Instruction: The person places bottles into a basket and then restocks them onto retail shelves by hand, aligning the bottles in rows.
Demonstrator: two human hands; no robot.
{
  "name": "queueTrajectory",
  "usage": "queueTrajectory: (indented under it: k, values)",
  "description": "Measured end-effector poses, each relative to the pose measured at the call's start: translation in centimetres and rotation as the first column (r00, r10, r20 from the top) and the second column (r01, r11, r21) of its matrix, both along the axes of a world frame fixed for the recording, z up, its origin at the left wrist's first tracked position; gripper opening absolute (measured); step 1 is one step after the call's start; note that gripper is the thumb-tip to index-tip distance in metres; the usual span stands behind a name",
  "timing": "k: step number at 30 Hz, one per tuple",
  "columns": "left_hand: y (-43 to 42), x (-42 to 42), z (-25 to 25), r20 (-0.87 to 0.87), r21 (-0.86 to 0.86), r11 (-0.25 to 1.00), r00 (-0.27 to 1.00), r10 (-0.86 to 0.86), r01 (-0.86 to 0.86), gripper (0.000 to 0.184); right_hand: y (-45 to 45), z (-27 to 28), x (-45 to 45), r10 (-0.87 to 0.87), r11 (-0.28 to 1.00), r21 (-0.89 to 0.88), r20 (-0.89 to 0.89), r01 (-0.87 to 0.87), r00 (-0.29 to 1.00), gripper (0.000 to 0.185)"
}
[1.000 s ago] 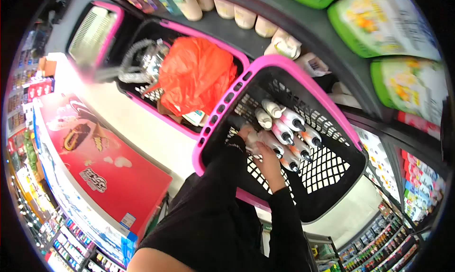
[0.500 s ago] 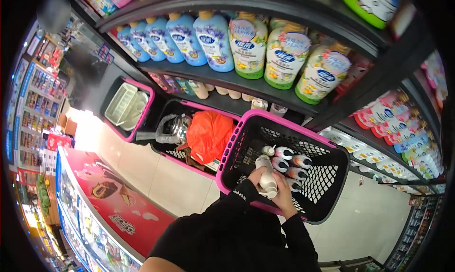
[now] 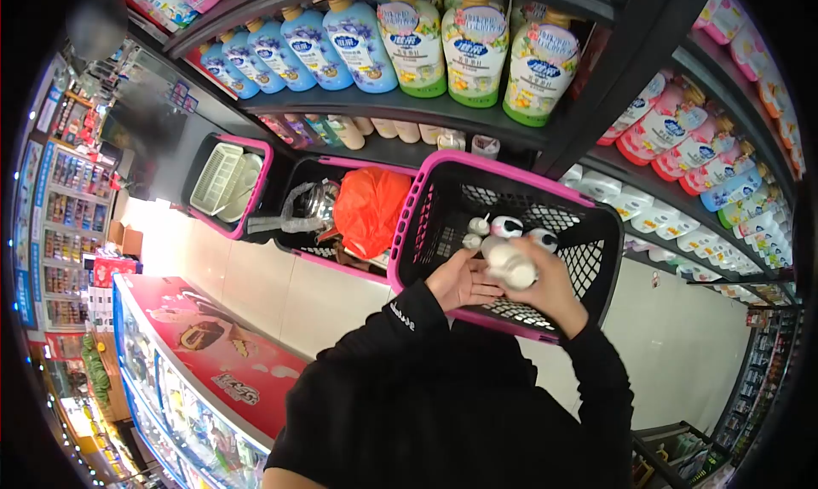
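Bottle (image 3: 514, 269), blurred, clamped in the right hand (image 3: 552, 286); left hand (image 3: 460, 282) unclenched at its eight o'clock, contact unclear.

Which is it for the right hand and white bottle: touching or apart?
Touching: the head view shows the right hand closed around the white bottle.

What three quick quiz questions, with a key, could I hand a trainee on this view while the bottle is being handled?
1. Which hand grips the white bottle?
2. True or false: the left hand is open, palm showing.
3. Where is the red plastic bag? A: on the shelf; B: in a pink-rimmed basket; C: on the counter.

Key: 1. The right hand; 2. True; 3. B
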State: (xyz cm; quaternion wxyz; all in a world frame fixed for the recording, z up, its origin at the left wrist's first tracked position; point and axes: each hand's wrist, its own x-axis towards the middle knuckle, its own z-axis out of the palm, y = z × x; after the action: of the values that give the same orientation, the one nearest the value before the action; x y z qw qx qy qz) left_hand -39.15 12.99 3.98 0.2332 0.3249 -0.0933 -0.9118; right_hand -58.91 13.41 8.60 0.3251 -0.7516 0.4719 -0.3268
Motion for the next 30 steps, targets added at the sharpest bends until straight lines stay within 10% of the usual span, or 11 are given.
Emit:
queueTrajectory:
  k: [3,5,6,10,13,19,30]
  values:
    - [0.2,1.1,0.8,0.199,-0.112,0.986,0.975,-0.099,0.123,0.048,-0.8,0.9,-0.6,-0.03,0.991,0.133,0.157,0.009,0.987,0.062]
    - [0.3,1.8,1.4,0.766,-0.511,0.586,0.643,-0.022,0.628,0.044,-1.1,0.0,-1.0,-0.026,0.982,0.187,0.217,-0.016,0.976,0.06]
    - [0.3,1.6,2.3,0.89,-0.448,0.464,0.43,0.151,0.764,0.047,-1.2,0.3,-0.8,-0.02,0.981,0.191,0.218,-0.022,0.976,0.06]
    - [1.7,2.0,2.9,0.515,-0.85,0.198,0.693,0.503,0.488,0.059,-1.5,2.9,0.3,0.038,0.937,0.321,0.296,-0.136,0.954,0.059]
    - [2.2,1.8,3.0,0.33,-0.88,0.448,0.879,0.344,0.155,0.064,-2.1,4.3,1.7,0.106,0.929,0.31,0.296,-0.2,0.949,0.059]
    - [1.1,6.2,3.6,0.259,-0.811,0.583,0.922,0.287,0.047,0.061,-4.5,5.8,6.8,0.183,0.871,0.364,0.386,-0.331,0.904,0.057]
    - [-5.5,20.1,0.5,0.252,-0.842,0.54,0.884,0.394,0.0,0.066,-11.4,3.6,21.0,0.295,0.833,0.418,0.221,-0.364,0.929,0.074]
